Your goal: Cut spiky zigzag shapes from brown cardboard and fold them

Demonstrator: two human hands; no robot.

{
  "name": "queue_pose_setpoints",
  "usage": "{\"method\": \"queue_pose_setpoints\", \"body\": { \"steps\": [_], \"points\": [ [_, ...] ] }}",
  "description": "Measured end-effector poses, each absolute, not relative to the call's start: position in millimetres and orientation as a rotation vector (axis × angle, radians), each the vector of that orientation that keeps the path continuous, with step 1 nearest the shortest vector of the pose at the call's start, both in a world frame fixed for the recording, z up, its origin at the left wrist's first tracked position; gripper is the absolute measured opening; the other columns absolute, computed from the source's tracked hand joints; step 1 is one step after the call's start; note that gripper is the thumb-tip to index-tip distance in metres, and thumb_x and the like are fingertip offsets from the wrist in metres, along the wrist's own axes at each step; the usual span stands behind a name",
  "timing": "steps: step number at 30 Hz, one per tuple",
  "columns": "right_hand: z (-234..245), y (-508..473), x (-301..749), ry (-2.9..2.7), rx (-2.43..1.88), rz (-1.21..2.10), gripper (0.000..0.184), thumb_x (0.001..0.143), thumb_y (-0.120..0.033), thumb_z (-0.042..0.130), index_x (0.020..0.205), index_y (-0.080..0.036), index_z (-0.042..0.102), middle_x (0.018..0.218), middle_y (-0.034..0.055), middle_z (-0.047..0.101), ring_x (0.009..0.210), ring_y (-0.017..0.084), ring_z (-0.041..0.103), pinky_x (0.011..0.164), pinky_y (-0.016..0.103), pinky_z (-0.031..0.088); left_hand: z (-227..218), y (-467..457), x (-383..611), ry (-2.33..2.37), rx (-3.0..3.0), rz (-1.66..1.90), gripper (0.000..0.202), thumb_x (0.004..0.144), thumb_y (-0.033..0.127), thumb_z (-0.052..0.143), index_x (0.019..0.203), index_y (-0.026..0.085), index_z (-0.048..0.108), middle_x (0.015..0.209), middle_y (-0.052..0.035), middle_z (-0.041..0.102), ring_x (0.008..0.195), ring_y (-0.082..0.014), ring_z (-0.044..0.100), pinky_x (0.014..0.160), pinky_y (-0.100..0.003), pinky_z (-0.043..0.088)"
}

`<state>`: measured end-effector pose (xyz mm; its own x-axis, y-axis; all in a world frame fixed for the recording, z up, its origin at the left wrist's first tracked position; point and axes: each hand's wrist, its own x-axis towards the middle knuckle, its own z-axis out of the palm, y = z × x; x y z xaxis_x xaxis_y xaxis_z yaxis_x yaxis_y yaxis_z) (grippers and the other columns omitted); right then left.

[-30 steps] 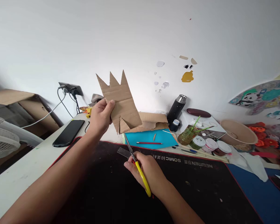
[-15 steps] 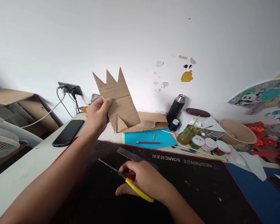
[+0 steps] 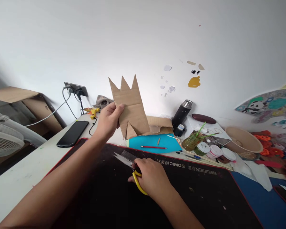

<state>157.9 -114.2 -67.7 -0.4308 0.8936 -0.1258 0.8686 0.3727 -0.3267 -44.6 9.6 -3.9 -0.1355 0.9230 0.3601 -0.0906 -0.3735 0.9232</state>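
Note:
Pinched by its left edge in my left hand [image 3: 111, 117] is a piece of brown cardboard [image 3: 132, 106], held up in front of the wall. Three pointed spikes run along its top, and slits at the bottom mark off a triangular flap. Lower down, my right hand [image 3: 150, 173] grips scissors [image 3: 137, 183] with yellow handles, my fingers in the loops. Their blades point up and left, slightly parted, over the black desk mat [image 3: 105, 190]. A ruler [image 3: 128, 156] lies on the mat behind the blades, partly covered by my right hand.
Behind the mat lie a blue sheet [image 3: 133, 143] with a red pencil [image 3: 153, 147] and folded cardboard [image 3: 163, 122]. A black flask [image 3: 181, 113], paint jars [image 3: 202, 148] and a bowl [image 3: 243, 140] stand right. A phone [image 3: 72, 133], glue gun [image 3: 93, 112] and fan [image 3: 4, 136] are left.
Both hands have shifted right in the view; my right hand is also slightly higher. The scissors have turned, showing their blades broader. The glue gun now shows more fully behind my left hand.

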Motion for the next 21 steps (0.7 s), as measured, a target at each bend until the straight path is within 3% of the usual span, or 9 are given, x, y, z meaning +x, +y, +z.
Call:
{"method": "queue_pose_setpoints", "body": {
  "steps": [4, 7, 11, 15, 18, 21],
  "points": [
    [-69, -116, 161, -2.588, -1.573, 0.572, 0.046, 0.093, -0.038, 0.083, 0.135, -0.021, 0.074, 0.116, 0.0117, 0.078, 0.113, 0.033, 0.073, 0.091, 0.038, 0.054, -6, -3, -28, 1.035, 1.374, 1.494, 0.042, 0.087, 0.063, 0.077, 0.083, 0.022, 0.067, 0.056, 0.0048, 0.05, 0.04, -0.0098, 0.037, 0.036, -0.025, 0.024],
    [-65, -116, 168, -2.57, -1.497, 0.636, 0.046, 0.095, -0.027, 0.078, 0.141, -0.024, 0.073, 0.12, 0.0102, 0.077, 0.116, 0.03, 0.072, 0.096, 0.036, 0.053, -11, -11, -22, 1.042, 1.443, 1.343, 0.046, 0.085, 0.065, 0.079, 0.08, 0.021, 0.067, 0.056, 0.0051, 0.048, 0.042, -0.0096, 0.037, 0.038, -0.024, 0.027],
    [-59, -118, 173, -2.527, -1.406, 0.713, 0.047, 0.097, -0.025, 0.077, 0.143, -0.021, 0.073, 0.131, 0.0124, 0.074, 0.126, 0.031, 0.068, 0.106, 0.037, 0.052, -26, -15, -27, 1.055, 1.44, 1.26, 0.048, 0.086, 0.066, 0.079, 0.078, 0.02, 0.066, 0.059, 0.0045, 0.049, 0.044, -0.0088, 0.038, 0.039, -0.022, 0.028],
    [-59, -117, 172, -2.382, -1.321, 0.825, 0.033, 0.099, -0.022, 0.074, 0.131, -0.02, 0.079, 0.129, 0.0112, 0.076, 0.124, 0.027, 0.069, 0.109, 0.036, 0.052, -49, -21, -35, 1.081, 1.207, 1.295, 0.052, 0.081, 0.068, 0.083, 0.084, 0.019, 0.067, 0.056, 0.007, 0.047, 0.042, -0.0072, 0.036, 0.038, -0.02, 0.029],
    [-61, -112, 170, -2.134, -1.297, 0.893, 0.018, 0.1, -0.018, 0.071, 0.115, -0.019, 0.082, 0.117, 0.0079, 0.079, 0.112, 0.023, 0.074, 0.102, 0.033, 0.054, -63, -27, -35, 1.056, 1.04, 1.346, 0.056, 0.073, 0.068, 0.089, 0.083, 0.019, 0.065, 0.056, 0.0063, 0.052, 0.041, -0.0075, 0.042, 0.038, -0.02, 0.035],
    [-65, -107, 172, -1.846, -1.259, 1.029, 0.015, 0.103, -0.026, 0.068, 0.107, -0.019, 0.08, 0.107, 0.0063, 0.081, 0.099, 0.02, 0.076, 0.092, 0.032, 0.058, -68, -29, -35, 0.998, 0.979, 1.383, 0.056, 0.072, 0.065, 0.092, 0.08, 0.018, 0.062, 0.055, 0.0058, 0.055, 0.04, -0.0071, 0.045, 0.038, -0.019, 0.036]
  ]
}}
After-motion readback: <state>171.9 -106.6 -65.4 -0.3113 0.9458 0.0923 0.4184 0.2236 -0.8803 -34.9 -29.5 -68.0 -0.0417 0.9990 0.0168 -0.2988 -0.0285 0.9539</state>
